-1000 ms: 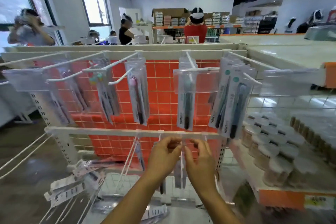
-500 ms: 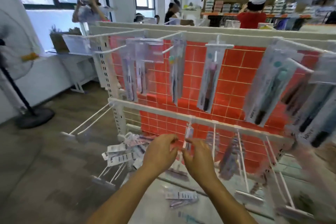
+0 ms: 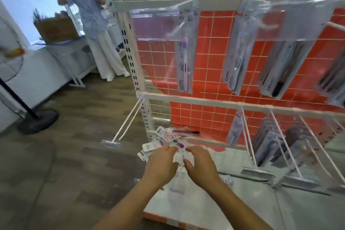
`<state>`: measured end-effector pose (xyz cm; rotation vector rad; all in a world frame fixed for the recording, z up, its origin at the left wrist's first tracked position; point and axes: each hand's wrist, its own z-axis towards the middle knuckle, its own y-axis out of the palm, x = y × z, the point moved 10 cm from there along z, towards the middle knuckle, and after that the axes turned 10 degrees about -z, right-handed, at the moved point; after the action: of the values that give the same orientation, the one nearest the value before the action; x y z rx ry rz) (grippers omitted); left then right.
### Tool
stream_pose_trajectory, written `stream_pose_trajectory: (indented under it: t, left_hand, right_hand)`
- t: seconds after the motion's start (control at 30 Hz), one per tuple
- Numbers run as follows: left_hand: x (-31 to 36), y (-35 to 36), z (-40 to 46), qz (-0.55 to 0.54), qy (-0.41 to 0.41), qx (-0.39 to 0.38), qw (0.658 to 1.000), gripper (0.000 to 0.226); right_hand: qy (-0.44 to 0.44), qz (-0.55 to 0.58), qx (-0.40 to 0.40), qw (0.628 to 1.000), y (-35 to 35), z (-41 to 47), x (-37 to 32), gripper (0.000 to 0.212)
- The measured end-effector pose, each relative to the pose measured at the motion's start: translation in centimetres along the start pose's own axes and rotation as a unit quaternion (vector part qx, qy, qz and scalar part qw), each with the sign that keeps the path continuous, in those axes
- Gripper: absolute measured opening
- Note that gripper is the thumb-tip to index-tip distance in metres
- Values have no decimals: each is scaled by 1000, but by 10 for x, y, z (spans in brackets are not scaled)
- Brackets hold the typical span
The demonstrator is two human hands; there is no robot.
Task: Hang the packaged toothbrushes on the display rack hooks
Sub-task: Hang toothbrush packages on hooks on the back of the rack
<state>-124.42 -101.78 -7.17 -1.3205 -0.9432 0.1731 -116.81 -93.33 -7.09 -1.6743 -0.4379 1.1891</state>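
Head view: against the frame half a second earlier, the camera has swung left and down; both hands have dropped from the lower rail to a loose pile of packaged toothbrushes [image 3: 169, 139] lying at the left end of the rack's base shelf [image 3: 242, 201]. The left hand [image 3: 162, 164] and right hand [image 3: 200, 164] are side by side, fingers curled over a clear package [image 3: 179, 172] between them; motion blur prevents telling whether either is pinching it. The display rack [image 3: 141, 73] shows two hook rows. Upper row: four groups of hung packages in view, the leftmost a single toothbrush pack [image 3: 184, 65]. Lower row: one small pack [image 3: 234, 131] and a crowded cluster [image 3: 270, 145] that cannot be counted. One bare double hook [image 3: 127, 123] projects from the rack's left post, close to the pile. A standing person [image 3: 93, 24] and a floor fan base [image 3: 37, 121] occupy the aisle at left.
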Motion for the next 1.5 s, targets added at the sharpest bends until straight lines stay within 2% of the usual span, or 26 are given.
stream_pose_trajectory:
  t: [0.17, 0.43, 0.57, 0.67, 0.87, 1.03, 1.13, 1.27, 1.37, 1.5]
  left_hand:
    - [-42, 25, -8, 4, -19, -52, 998, 52]
    - [-75, 62, -28, -21, -62, -25, 998, 58]
    - [-92, 79, -14, -17, -60, -11, 998, 59]
    - [-109, 87, 11, -57, -67, 15, 996, 57]
    - [-140, 96, 75, -91, -77, 48, 992, 58]
    - [-160, 106, 134, -119, -79, 57, 988, 57]
    - [-178, 121, 165, -187, -133, 45, 972, 56]
    - [-200, 135, 184, -273, -202, 37, 940, 48]
    - [-212, 144, 190, -322, -245, 32, 914, 49]
    - [-222, 159, 192, -417, -285, 18, 863, 43]
  right_hand:
    - [61, -11, -56, 996, 51, -14, 14, 42]
    - [95, -51, -109, 988, 93, -31, 57, 43]
    - [102, -46, -85, 990, 103, -26, 77, 42]
    - [104, -50, -45, 992, 110, -2, 91, 43]
    - [100, -65, -10, 993, 136, 80, 103, 59]
    - [76, -93, 26, 992, 153, 159, 103, 61]
    - [73, -77, 13, 994, 170, 201, 104, 71]
    - [17, -126, -9, 992, 191, 243, 94, 84]
    - [27, -113, -43, 992, 203, 267, 96, 101]
    - [40, -143, -91, 985, 216, 285, 96, 106]
